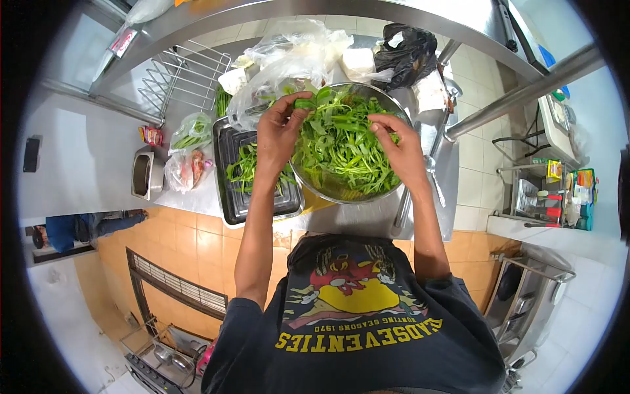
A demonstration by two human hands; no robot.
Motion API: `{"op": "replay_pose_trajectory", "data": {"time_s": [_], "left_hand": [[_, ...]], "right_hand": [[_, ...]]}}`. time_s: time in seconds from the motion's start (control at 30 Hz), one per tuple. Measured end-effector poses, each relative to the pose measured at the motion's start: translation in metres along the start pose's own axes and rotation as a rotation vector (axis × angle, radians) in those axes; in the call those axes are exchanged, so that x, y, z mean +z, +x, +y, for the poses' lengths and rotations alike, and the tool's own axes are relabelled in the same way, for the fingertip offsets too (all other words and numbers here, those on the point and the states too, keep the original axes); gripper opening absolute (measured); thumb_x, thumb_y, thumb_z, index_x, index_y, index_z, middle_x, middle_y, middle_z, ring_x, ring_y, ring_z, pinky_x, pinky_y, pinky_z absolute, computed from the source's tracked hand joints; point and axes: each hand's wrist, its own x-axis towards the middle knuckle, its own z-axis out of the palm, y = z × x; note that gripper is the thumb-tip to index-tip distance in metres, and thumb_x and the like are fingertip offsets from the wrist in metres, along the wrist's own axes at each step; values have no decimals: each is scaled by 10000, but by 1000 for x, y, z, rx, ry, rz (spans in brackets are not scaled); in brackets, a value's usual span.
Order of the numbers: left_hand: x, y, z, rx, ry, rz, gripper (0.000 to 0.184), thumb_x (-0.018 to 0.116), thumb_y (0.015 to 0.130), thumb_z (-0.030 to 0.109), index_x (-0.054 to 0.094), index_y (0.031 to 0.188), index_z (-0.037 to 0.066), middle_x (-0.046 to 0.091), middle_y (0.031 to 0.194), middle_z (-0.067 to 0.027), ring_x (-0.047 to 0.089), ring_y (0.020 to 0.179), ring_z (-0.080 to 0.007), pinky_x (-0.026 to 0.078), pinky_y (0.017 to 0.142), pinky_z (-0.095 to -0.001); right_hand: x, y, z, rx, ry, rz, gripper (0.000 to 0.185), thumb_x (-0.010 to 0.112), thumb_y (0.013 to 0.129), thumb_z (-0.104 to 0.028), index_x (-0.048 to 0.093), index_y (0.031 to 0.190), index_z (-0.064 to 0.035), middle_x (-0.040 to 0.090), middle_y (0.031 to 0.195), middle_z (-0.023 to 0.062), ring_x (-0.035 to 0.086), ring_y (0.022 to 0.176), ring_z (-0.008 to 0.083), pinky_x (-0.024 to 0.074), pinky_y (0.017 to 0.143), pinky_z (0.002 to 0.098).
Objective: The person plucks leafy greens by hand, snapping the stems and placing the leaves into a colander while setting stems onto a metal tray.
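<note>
My left hand (279, 131) is closed in a pinch on a green leaf at the upper left of the mesh colander (346, 199). A heap of leafy greens (348, 148) with long stems fills that colander. Over its right side, the fingers of my right hand (401, 150) are curled together on some of the greens, and their tips partly cover what they grip. Beside the colander, under my left forearm, a black tray (244, 209) holds more cut green stems (246, 164).
Clear plastic bags (295, 52) and a black plastic bag (408, 56) lie behind the colander. At the left are a wire rack (180, 75), bagged greens (192, 131) and a metal container (148, 174). A steel shelf (315, 9) spans above, with a post (518, 92) at right.
</note>
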Motion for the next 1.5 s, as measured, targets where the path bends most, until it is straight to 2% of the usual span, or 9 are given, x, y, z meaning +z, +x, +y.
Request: {"op": "replay_pose_trajectory", "data": {"time_s": [0.2, 0.3, 0.5, 0.7, 0.73, 0.83, 1.17, 1.27, 1.5], "left_hand": [[7, -3, 32, -12, -90, -46, 257, 585, 962, 56, 624, 1213, 16, 665, 1078, -43, 613, 944, -99, 473, 848, -238], [10, -5, 39, -21, -99, -67, 255, 587, 968, 78, 622, 1212, 13, 662, 1073, -43, 609, 956, -100, 470, 846, -233], [13, -9, 36, -45, -166, -62, 243, 567, 986, 107, 609, 1207, 17, 663, 1002, -33, 628, 928, -94, 483, 775, -229], [24, -15, 28, -111, -260, -76, 239, 553, 993, 113, 589, 1211, 21, 664, 982, -41, 643, 853, -93, 506, 720, -241], [25, -15, 24, -104, -260, -90, 239, 552, 994, 113, 588, 1211, 20, 664, 987, -41, 640, 849, -92, 506, 722, -240], [25, -16, 19, -89, -251, -109, 238, 549, 995, 111, 587, 1211, 17, 662, 1001, -41, 637, 852, -91, 507, 730, -242], [30, -21, 15, -104, -349, -87, 343, 593, 957, 46, 522, 1292, 20, 591, 1246, -90, 616, 1063, -145, 499, 823, -265], [27, -21, -4, 1, -159, -36, 386, 614, 938, 25, 504, 1308, 16, 543, 1313, -93, 593, 1077, -151, 495, 834, -272], [28, -30, -37, -79, 52, -71, 250, 694, 901, 89, 634, 1132, 17, 681, 978, -53, 609, 863, -102, 495, 793, -268]], "right_hand": [[13, 15, -22, -124, -62, 64, 435, 733, 854, -222, 594, 1232, -57, 596, 1194, 138, 520, 1127, 317, 400, 983, 412], [16, 24, -30, -248, -106, 129, 464, 742, 845, -213, 578, 1244, -40, 587, 1205, 140, 515, 1131, 328, 395, 989, 421], [23, 22, -20, -44, 40, 196, 418, 735, 862, -216, 602, 1211, -29, 617, 1094, 115, 559, 972, 217, 453, 842, 339], [32, 10, -6, 226, 315, -212, 281, 679, 930, -232, 663, 1068, 12, 675, 884, 28, 570, 752, 99, 479, 698, 282], [32, 10, -7, 277, 440, -316, 254, 651, 954, -210, 649, 1113, -11, 693, 1015, 18, 601, 948, 84, 467, 862, 247], [39, 9, -7, 282, 556, -293, 250, 654, 950, -202, 650, 1129, -28, 694, 1024, 24, 609, 964, 94, 469, 875, 250], [31, 8, 4, 332, 506, -208, 211, 650, 952, -217, 680, 1005, -15, 679, 885, 26, 586, 821, 80, 458, 806, 234], [26, 9, 7, 327, 556, -151, 227, 637, 960, -226, 690, 1001, -10, 676, 863, 25, 576, 797, 82, 456, 790, 235], [24, 7, 13, 346, 561, -140, 261, 622, 969, -232, 686, 1048, 8, 691, 871, 38, 578, 796, 82, 462, 785, 235]]}}
